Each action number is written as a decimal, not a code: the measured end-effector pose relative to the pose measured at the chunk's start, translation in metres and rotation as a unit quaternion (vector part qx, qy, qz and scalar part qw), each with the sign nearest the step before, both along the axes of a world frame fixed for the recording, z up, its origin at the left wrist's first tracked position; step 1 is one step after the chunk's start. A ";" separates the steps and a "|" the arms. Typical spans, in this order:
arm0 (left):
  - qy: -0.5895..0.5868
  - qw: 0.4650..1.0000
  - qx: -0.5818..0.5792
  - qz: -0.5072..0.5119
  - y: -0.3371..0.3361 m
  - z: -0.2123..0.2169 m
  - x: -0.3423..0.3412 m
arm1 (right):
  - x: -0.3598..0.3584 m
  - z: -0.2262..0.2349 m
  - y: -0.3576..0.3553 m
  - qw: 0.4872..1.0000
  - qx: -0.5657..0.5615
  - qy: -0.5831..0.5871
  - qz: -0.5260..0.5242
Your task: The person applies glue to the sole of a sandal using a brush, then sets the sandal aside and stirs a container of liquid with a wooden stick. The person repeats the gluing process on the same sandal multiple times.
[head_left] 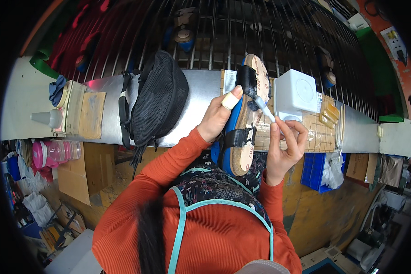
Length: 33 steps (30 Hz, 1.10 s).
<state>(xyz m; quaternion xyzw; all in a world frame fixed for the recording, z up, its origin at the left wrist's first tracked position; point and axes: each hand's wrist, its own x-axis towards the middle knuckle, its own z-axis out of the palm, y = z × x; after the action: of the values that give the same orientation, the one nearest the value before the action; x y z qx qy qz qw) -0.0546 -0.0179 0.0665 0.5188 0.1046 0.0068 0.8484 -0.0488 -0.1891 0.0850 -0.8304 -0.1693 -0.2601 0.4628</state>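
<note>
Hands both closed on work, above the metal bench (201,98). Left hand (218,116) grips the sandal (246,114) by its edge, taped thumb up. Right hand (285,141) pinches a small brush (263,107), bristles apparently touching the footbed beside the black strap.

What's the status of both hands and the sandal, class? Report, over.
Left hand grips sandal upright at bench edge. Right hand holds small brush, bristles at black strap. White box close beside, not blocking.

metal bench (201,98); barred rack (242,32) behind; blue crate (313,171) beneath
</note>
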 end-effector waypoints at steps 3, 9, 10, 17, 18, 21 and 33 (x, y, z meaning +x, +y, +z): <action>-0.011 0.999 0.032 0.002 0.001 -0.002 0.000 | 0.003 -0.001 0.001 0.998 -0.039 -0.049 -0.029; -0.020 0.998 0.058 -0.010 0.005 0.000 -0.001 | 0.008 -0.004 0.001 0.989 -0.057 -0.122 -0.066; -0.020 0.998 0.060 -0.010 0.004 0.000 -0.001 | 0.009 -0.005 0.001 0.989 -0.048 -0.124 -0.060; -0.007 0.999 0.024 -0.022 0.006 0.001 0.002 | 0.008 -0.012 -0.009 0.999 0.016 -0.039 0.024; -0.005 0.999 0.023 -0.021 0.005 0.000 0.003 | 0.007 -0.012 -0.010 0.999 0.013 -0.030 0.025; 0.000 1.000 0.016 -0.010 0.004 0.001 0.004 | 0.004 -0.012 -0.016 0.999 -0.016 -0.032 0.036; -0.052 0.995 0.081 -0.016 0.006 -0.003 0.015 | 0.011 0.009 -0.039 0.990 -0.091 -0.009 0.107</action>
<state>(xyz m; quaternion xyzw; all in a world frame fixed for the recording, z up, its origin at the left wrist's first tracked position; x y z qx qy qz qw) -0.0396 -0.0117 0.0640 0.5868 0.0511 0.0282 0.8077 -0.0380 -0.2277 0.0936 -0.8438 -0.2839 -0.2000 0.4091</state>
